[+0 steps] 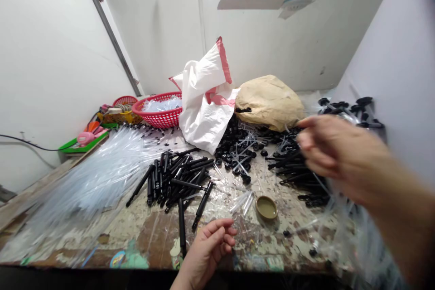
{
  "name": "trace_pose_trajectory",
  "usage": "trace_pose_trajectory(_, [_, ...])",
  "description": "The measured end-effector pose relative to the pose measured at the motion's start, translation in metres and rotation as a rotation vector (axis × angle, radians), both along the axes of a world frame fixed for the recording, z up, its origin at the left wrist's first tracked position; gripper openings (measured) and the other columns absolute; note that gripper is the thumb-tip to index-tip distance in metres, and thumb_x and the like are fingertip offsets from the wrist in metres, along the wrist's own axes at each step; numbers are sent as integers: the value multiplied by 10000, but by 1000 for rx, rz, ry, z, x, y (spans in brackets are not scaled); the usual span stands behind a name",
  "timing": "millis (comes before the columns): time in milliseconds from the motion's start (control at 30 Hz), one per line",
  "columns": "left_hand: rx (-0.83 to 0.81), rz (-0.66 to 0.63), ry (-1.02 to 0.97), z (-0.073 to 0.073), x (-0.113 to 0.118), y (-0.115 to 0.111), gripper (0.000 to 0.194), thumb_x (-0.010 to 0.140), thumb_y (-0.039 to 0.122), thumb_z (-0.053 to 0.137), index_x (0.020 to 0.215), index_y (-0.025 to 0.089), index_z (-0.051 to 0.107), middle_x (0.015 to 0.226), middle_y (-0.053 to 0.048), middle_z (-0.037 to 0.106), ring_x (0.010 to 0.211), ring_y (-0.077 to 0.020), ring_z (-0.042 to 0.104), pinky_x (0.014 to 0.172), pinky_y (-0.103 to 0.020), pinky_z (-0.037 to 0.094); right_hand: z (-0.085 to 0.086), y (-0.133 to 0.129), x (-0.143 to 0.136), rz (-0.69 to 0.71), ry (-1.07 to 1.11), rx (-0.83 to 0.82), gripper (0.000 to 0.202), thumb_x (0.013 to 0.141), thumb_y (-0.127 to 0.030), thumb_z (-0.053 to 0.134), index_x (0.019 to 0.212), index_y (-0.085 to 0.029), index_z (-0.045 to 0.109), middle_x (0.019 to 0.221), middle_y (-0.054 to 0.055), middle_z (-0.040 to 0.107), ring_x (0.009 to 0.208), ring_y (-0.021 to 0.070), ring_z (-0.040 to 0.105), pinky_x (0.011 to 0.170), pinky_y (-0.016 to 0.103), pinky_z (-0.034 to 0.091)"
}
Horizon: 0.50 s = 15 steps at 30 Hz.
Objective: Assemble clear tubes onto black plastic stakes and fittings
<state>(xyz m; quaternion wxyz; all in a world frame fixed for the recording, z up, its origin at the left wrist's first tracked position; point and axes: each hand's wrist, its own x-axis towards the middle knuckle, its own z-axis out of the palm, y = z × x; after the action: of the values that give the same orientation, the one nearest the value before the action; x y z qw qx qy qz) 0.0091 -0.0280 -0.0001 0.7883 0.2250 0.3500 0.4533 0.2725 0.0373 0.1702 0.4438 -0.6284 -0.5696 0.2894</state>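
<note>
My left hand (212,244) is at the table's front edge, palm turned inward, its fingers loosely curled and a little apart with nothing visible in them. Just beside it lie loose black tubes (182,226), below a heap of similar black tubes (176,176). Out to the right, my right hand (326,152) is raised and blurred, fingers drawn together; anything in the pinch is too smeared to make out. Under it lies another pile of black tubes (292,167). Between the hands are a small round dish of liquid (266,208) and several short clear tubes (243,202).
Long clear plastic tubes (91,176) cover the table's left side. Behind are a red basket (159,118), a white sack (207,99), a tan bag (270,99) and black round-ended parts (238,158). More clear tubes (360,235) hang at right; a fan (295,0) is overhead.
</note>
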Motion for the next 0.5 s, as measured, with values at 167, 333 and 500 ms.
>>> trace_pose_trajectory(167, [-8, 5, -14, 0, 0, 0, 231, 718, 214, 708, 925, 112, 700, 811, -88, 679, 638, -79, 595, 604, -166, 441, -74, 79, -26, 46, 12, -274, 275, 820, -413, 492, 902, -163, 573, 526, -64, 444, 372, 47, 296, 379, 200, 222])
trace_pose_trajectory(333, [-33, 1, -49, -1, 1, 1, 246, 710, 221, 715, 931, 115, 699, 812, -81, 666, 647, -82, 595, 599, -171, 430, -123, 134, -27, -39, -174, -394, 168, 762, -284, 614, 707, -128, 586, 482, -55, 428, 476, 95, 454, 471, 222, 326])
trace_pose_trajectory(500, [-48, -5, -76, -4, 1, 2, 254, 712, 219, 712, 942, 114, 696, 811, -83, 664, 651, -90, 599, 592, -177, 425, -140, 155, -25, -48, -225, -491, 183, 848, -308, 545, 831, -128, 572, 757, -16, 568, 616, 85, 532, 562, 231, 447])
